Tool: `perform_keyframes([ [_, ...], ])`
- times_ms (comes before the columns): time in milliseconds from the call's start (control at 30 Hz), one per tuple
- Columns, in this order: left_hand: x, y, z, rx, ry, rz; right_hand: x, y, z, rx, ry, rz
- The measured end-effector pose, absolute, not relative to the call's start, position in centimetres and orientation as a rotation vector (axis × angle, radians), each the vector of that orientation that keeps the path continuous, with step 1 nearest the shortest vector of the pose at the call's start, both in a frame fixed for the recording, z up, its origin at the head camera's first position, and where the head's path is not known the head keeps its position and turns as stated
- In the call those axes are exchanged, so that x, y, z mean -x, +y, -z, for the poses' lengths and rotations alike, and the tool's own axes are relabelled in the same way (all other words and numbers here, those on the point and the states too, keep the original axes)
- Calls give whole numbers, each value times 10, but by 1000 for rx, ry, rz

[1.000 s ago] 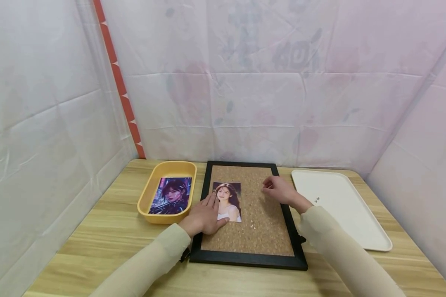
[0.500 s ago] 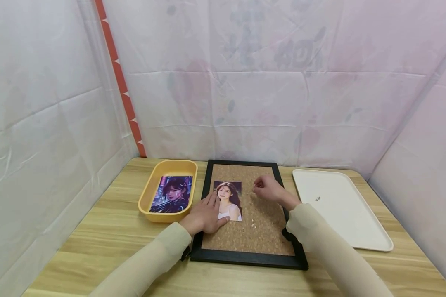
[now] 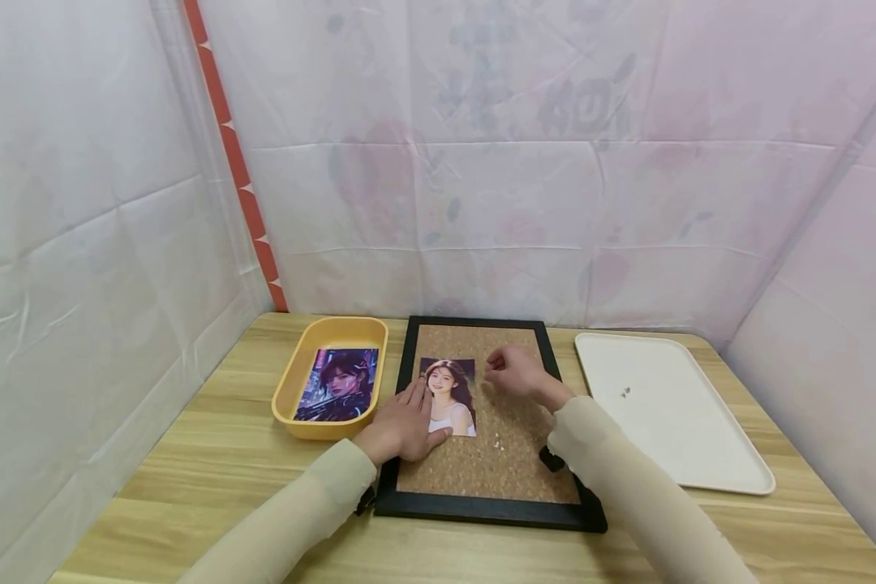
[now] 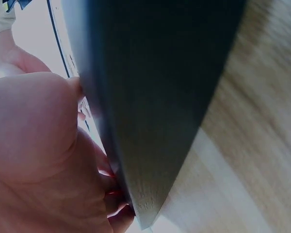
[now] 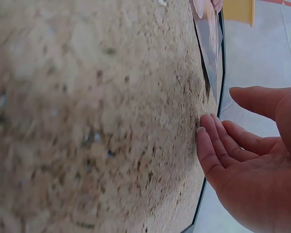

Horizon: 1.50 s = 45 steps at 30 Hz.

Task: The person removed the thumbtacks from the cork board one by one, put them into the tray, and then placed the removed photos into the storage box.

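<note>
My left hand (image 3: 403,423) lies with straight fingers over the left side of a portrait photo (image 3: 461,397) on a cork board (image 3: 526,474). In the left wrist view its fingers (image 4: 104,167) reach past the board's dark frame edge (image 4: 150,121). Just right of the photo, my right hand (image 3: 514,371) hovers low over the cork. The right wrist view shows its fingers (image 5: 216,150) loosely bent near the cork, with the thumb apart from them. I see nothing held there. Several tiny pale bits (image 3: 498,443), too small to identify, lie below the right hand.
A yellow tray (image 3: 283,397) with a purple-blue picture (image 3: 339,385) in it stands left of the board. To the right lies a white tray (image 3: 689,414) bearing small dark bits (image 3: 624,392). White sheeting (image 3: 496,203) encloses the wooden table (image 3: 190,454).
My right hand has moved left across the cork, from near the right frame edge to beside the photo. The left hand has stayed in place on the photo.
</note>
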State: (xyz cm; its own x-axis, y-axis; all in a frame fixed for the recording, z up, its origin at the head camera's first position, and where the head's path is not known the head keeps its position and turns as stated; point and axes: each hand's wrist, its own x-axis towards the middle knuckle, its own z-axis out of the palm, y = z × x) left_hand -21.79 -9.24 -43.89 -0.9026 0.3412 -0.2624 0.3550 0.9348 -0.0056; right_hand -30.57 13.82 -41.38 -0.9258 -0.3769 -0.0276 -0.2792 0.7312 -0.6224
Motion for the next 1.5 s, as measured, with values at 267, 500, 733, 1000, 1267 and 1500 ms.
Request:
perform_keyframes([
  [267,206,-90,425,-494,2852,60,307,131,419,498,2693,1057],
  [500,208,-90,425,-479,2842,55,307,123,418,474,2650,1113],
  [733,212,-91,433,-490,2846,79,305,121,419,483,2622,1169],
  [1000,211,-91,430,-499,2837,75,301,125,421,456,2506,1272],
  [1267,207,-91,424,-512,2847,46,294,123,420,448,2508,1265],
  [1500,208,-91,425,-514,2846,59,292,119,422,428,2565,1203],
])
